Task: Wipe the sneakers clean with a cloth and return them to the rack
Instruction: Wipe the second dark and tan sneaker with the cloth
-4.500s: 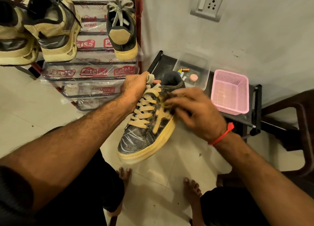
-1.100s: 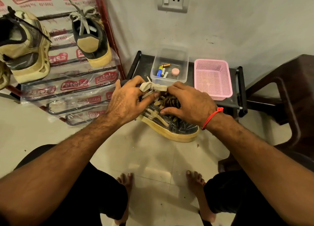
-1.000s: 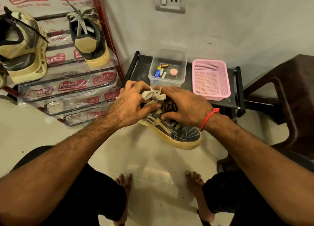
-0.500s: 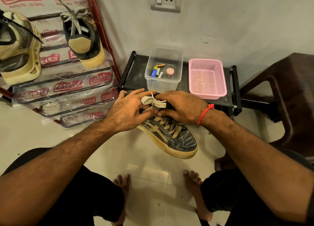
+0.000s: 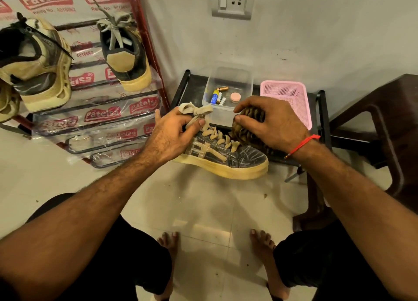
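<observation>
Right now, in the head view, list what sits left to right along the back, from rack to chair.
Rack → clear box → pink basket → chair.

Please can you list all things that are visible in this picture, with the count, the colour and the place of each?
sneaker: 1, dark with beige laces, held above the floor
cloth: 1, brown striped, on the sneaker's far side
shoe rack: 1, red, plastic-wrapped, left
shoes on rack: 3 visible, beige and dark
clear box: 1, on the low black table, holding batteries
pink basket: 1, beside the box
brown chair: 1, right
wall socket: 1, grey
left hand: holds the sneaker
right hand: grips the cloth
</observation>
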The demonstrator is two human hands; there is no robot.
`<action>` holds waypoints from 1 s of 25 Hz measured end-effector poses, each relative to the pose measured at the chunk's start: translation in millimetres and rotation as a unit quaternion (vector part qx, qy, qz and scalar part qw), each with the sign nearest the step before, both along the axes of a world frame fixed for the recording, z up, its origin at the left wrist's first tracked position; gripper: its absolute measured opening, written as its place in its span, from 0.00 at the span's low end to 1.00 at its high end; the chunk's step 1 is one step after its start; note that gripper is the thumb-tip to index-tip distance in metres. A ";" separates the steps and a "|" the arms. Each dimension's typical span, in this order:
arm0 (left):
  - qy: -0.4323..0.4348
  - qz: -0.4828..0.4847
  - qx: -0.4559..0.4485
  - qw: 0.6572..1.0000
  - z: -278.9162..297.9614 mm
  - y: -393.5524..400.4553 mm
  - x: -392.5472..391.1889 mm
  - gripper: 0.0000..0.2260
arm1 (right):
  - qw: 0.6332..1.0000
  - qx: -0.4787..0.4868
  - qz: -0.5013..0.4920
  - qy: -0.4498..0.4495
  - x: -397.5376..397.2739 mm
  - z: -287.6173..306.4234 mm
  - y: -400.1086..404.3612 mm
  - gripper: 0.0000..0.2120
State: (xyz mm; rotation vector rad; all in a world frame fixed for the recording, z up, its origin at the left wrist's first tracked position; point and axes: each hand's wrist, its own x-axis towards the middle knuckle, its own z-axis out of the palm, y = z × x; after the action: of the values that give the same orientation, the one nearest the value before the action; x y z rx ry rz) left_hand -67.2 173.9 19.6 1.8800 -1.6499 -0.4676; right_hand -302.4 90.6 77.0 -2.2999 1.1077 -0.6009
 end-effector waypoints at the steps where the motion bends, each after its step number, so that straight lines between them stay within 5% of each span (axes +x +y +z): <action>1: -0.014 0.005 -0.002 1.000 1.1 -0.2 2.4 0.17 | 0.999 -0.005 -0.019 -0.040 2.5 2.8 5.7 0.11; 6: -0.036 0.016 0.032 0.999 3.9 -0.1 9.5 0.21 | 0.996 0.027 -0.035 -0.081 10.0 6.4 19.6 0.15; 9: 0.060 0.006 0.081 0.995 8.9 -0.8 1.3 0.21 | 0.998 0.060 -0.016 -0.022 9.4 -1.1 13.6 0.18; 13: 0.220 -0.009 0.195 0.956 15.3 5.3 -11.7 0.20 | 0.999 -0.015 0.020 0.036 8.3 -10.1 12.2 0.17; 25: 0.362 -0.052 0.202 0.908 6.1 7.2 -19.2 0.11 | 0.996 -0.068 0.053 0.033 11.7 -15.7 14.6 0.16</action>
State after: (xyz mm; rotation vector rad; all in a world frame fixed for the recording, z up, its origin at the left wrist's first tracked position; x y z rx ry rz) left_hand -86.4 181.1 25.7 1.5751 -1.1921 -1.4477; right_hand -290.7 105.2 61.3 -2.4946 0.9944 -0.5783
